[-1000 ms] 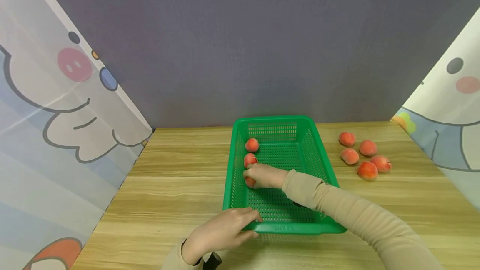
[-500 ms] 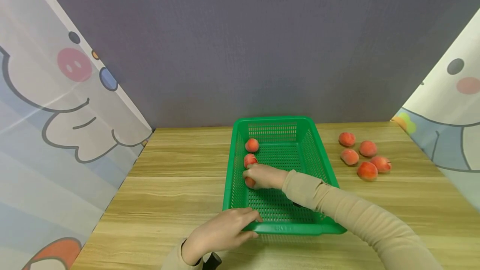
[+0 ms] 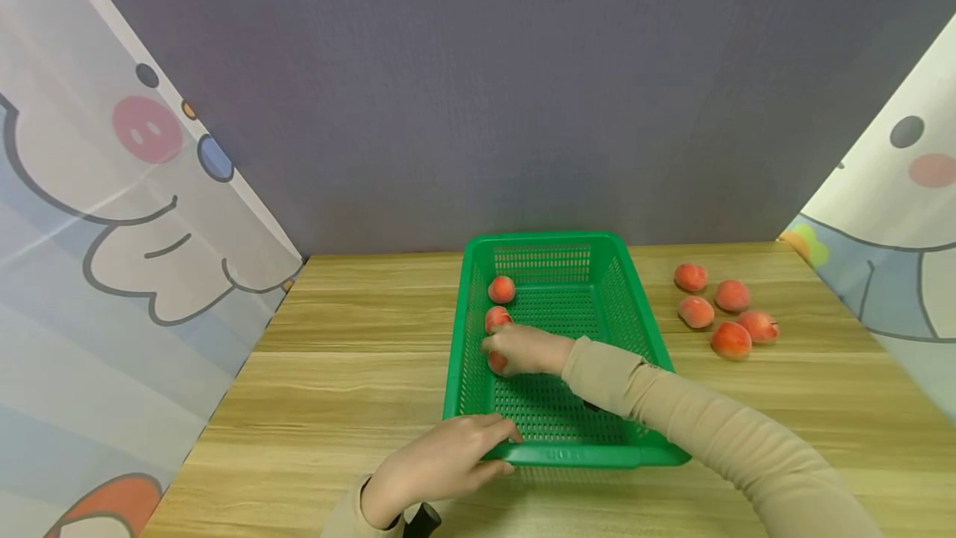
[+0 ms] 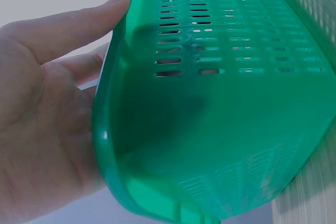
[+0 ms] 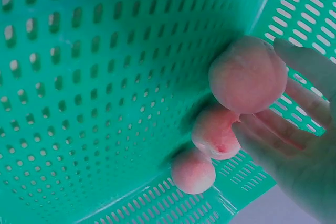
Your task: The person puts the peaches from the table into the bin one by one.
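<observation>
A green plastic basket (image 3: 573, 456) with slotted walls stands on the wooden table. My left hand (image 3: 446, 457) grips its near rim at the left corner, fingers over the edge and thumb outside. Inside the basket, my right hand (image 3: 523, 349) holds a peach (image 5: 248, 74) at the left wall between thumb and fingers. Just beyond it lies a second peach (image 5: 215, 132), right at the fingertips. The third peach (image 3: 501, 290) sits toward the back left corner, completing a row along that wall. From the head, my right hand hides part of the held peach.
Several loose peaches (image 3: 732, 340) lie grouped on the table (image 3: 358, 380) to the right of the basket. A grey panel (image 3: 478, 106) rises behind the table. Cartoon-printed sheets (image 3: 112, 272) flank both sides.
My right hand and the peach it holds have shifted very slightly left, and the middle peach has moved a touch with them. The left hand has stayed on the rim.
</observation>
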The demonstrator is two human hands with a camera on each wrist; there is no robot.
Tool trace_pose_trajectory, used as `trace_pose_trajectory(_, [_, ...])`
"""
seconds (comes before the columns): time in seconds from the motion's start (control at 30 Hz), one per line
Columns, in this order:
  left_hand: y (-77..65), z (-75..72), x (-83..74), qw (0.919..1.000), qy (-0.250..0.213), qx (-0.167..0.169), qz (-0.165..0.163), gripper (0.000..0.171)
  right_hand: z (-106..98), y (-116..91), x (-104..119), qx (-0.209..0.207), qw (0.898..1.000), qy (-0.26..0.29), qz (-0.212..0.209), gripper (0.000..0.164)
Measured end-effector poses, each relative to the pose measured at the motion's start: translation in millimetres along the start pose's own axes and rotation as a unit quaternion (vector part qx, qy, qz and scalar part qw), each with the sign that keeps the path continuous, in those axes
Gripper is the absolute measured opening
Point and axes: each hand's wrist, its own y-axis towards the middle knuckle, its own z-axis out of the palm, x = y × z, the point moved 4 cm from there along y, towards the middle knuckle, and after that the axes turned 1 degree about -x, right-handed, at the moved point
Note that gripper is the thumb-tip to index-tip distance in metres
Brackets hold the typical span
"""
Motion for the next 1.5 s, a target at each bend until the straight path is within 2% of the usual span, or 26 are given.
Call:
trace_pose_trajectory(0.63, [0.0, 0.1, -0.4, 0.9997, 0.007, -0.014, 0.017, 0.021, -43.5, -11.7, 7.1, -0.029, 0.998, 0.044, 0.020, 0.037])
trace_pose_trajectory(0.73, [-0.1, 0.7, 0.0, 0.9997, 0.008, -0.014, 0.018, 0.021, -52.6, -16.9, 5.7, -0.044, 0.997, 0.054, 0.020, 0.037])
trace_pose_trajectory(0.9, [-0.9, 1.4, 0.6, 0.9998, 0.008, -0.011, 0.017, 0.021, -70.2, -27.1, 1.8, -0.076, 0.996, 0.041, 0.018, 0.034])
trace_pose_trajectory(1.17, [-0.9, 1.6, 1.0, 0.9999, 0.005, -0.006, 0.010, 0.021, -96.7, -47.2, -7.2, -0.128, 0.992, 0.013, 0.016, 0.041])
trace_pose_trajectory(1.37, [-0.5, 1.5, 1.1, 1.0000, 0.001, -0.005, 0.005, 0.021, -111.8, -62.4, -19.1, -0.163, 0.986, 0.025, 0.030, 0.039])
trace_pose_trajectory(1.5, [-0.4, 1.8, 1.2, 1.0000, 0.001, -0.005, 0.005, 0.021, -118.0, -72.1, -27.9, -0.170, 0.984, 0.032, 0.051, 0.040])
